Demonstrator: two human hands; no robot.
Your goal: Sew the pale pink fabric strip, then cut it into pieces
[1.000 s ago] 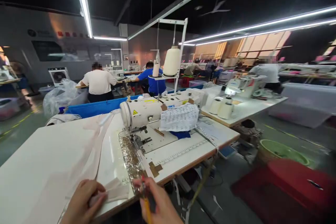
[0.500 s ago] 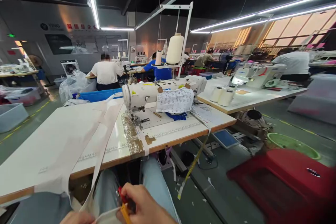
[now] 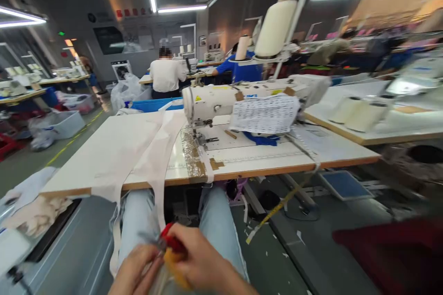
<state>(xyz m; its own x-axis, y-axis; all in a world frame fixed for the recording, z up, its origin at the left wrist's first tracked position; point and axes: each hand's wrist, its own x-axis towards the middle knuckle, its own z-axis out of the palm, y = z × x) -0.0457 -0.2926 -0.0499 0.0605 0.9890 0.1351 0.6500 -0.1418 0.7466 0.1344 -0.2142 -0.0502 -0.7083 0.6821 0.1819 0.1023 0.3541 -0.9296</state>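
Observation:
My right hand [image 3: 204, 258] grips a pair of scissors [image 3: 169, 235] with red and yellow handles, its blades blurred and pointing left over my lap. My left hand [image 3: 134, 269] is closed just left of the scissors, pinching pale fabric [image 3: 159, 191] close to the blades. That fabric runs in long strips from the table down over its front edge toward my lap. Where the left fingers meet the cloth is partly hidden. Beyond my knees stands a white sewing machine [image 3: 207, 101] with a printed paper sheet [image 3: 265, 113] on its front.
The white sewing table [image 3: 104, 147] has a wooden front edge above my knees. A tape measure [image 3: 273, 212] hangs off its right side. A dark red stool [image 3: 384, 249] stands at right, a clear plastic bin [image 3: 86, 244] at left. Co-workers sit at machines further back.
The view has swung left, bringing the bin at left into sight. Both hands now show more fully, close together at the scissors, with the blades extending past the left fingers.

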